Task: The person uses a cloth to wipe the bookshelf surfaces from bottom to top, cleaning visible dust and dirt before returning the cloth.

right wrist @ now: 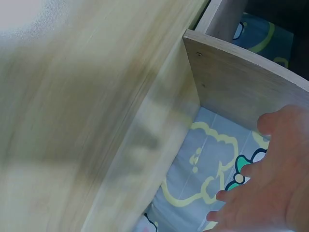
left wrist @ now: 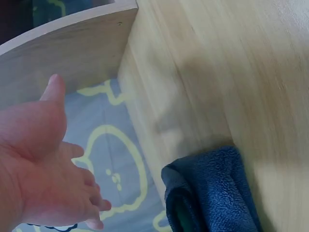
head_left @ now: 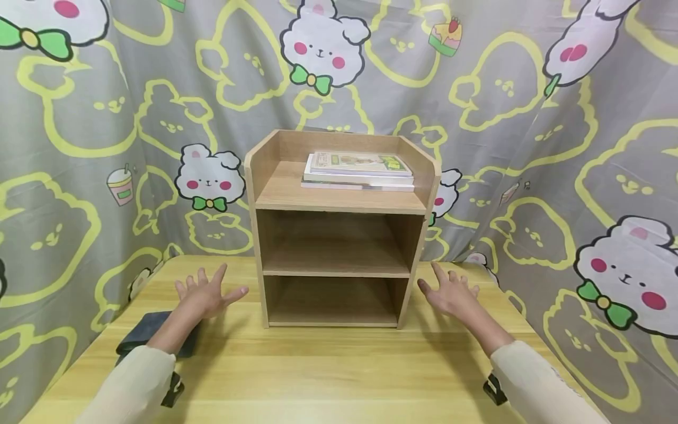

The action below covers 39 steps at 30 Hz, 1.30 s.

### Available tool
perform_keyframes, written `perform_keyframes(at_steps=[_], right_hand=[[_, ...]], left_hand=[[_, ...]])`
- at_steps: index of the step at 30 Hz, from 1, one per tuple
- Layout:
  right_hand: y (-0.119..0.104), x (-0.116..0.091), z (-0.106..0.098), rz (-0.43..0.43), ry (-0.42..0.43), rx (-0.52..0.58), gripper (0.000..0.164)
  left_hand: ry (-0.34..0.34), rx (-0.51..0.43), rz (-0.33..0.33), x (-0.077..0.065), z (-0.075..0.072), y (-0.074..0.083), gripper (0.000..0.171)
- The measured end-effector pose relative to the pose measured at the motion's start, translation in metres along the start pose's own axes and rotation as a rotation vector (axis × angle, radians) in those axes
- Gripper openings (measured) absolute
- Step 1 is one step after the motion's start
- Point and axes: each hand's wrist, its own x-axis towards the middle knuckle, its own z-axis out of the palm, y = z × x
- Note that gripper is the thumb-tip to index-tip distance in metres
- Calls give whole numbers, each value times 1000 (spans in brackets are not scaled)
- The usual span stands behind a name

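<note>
A small wooden shelf unit (head_left: 339, 268) stands on the table between my two hands, with a top tray and two compartments below. Several flat books (head_left: 360, 171) lie stacked on its top. My left hand (head_left: 205, 295) hovers left of the shelf, fingers spread and holding nothing. On the other side, my right hand (head_left: 450, 293) is held out with its fingers apart, also holding nothing. In the left wrist view, a folded dark blue towel (left wrist: 212, 188) lies on the table near the left hand. The right wrist view shows the shelf's side panel (right wrist: 231, 82) close to the right hand.
The light wooden table (head_left: 328, 377) runs under everything. Behind and at both sides hangs a grey curtain (head_left: 371, 106) with cartoon prints, close to the table's edges. A dark strap piece (head_left: 172, 390) shows under the left sleeve, another (head_left: 495, 390) under the right one.
</note>
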Motion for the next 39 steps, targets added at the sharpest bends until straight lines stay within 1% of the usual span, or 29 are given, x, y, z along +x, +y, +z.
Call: perform_keyframes(at_steps=[3, 5, 6, 8, 11, 13, 14, 15, 17, 21, 22, 23, 25, 27, 29, 32, 35, 39], right_hand=[[-1, -1, 0, -5, 6, 5, 79], [-3, -2, -2, -21, 9, 14, 77], [-5, -3, -4, -31, 6, 24, 75], [-10, -4, -9, -63, -6, 51, 70], [-21, -6, -18, -98, -39, 114, 68], [-28, -7, -25, -112, -58, 156, 70], [-32, -8, -28, -114, -62, 176, 72], [-35, -9, -31, -116, -65, 194, 73], [-42, -9, -37, -130, -69, 227, 73], [-52, -11, -45, -149, -77, 324, 64], [-54, -12, -46, -144, -82, 352, 66], [-55, -13, -47, -139, -84, 375, 70], [-58, -14, -47, -120, -81, 424, 77], [-61, -14, -46, -104, -59, 462, 79], [-62, -12, -43, -102, -28, 487, 73], [-63, -9, -38, -97, 25, 521, 63], [-64, -7, -34, -105, 73, 541, 57], [-65, -6, -29, -113, 108, 589, 51]], left_hand=[[-19, 8, 11, -1, -2, 3, 103], [-49, 28, 30, -2, -7, 7, 105], [-73, 38, 44, -3, -10, 9, 107], [-144, 28, 85, -3, -17, 15, 110], [-264, -25, 144, -5, -29, 27, 113], [-309, -76, 175, -6, -36, 36, 112], [-310, -95, 190, -6, -39, 40, 111], [-303, -120, 209, -7, -41, 45, 109], [-253, -178, 261, -6, -44, 53, 102], [-113, -284, 365, -5, -44, 64, 81], [-76, -292, 381, -5, -43, 66, 76], [-43, -298, 388, -4, -42, 68, 72], [9, -297, 382, -4, -40, 71, 63], [48, -298, 368, -4, -37, 73, 57], [76, -310, 356, -4, -34, 75, 53], [117, -313, 361, -3, -30, 76, 50], [156, -304, 373, -2, -28, 77, 47], [181, -292, 377, -2, -27, 77, 43]])
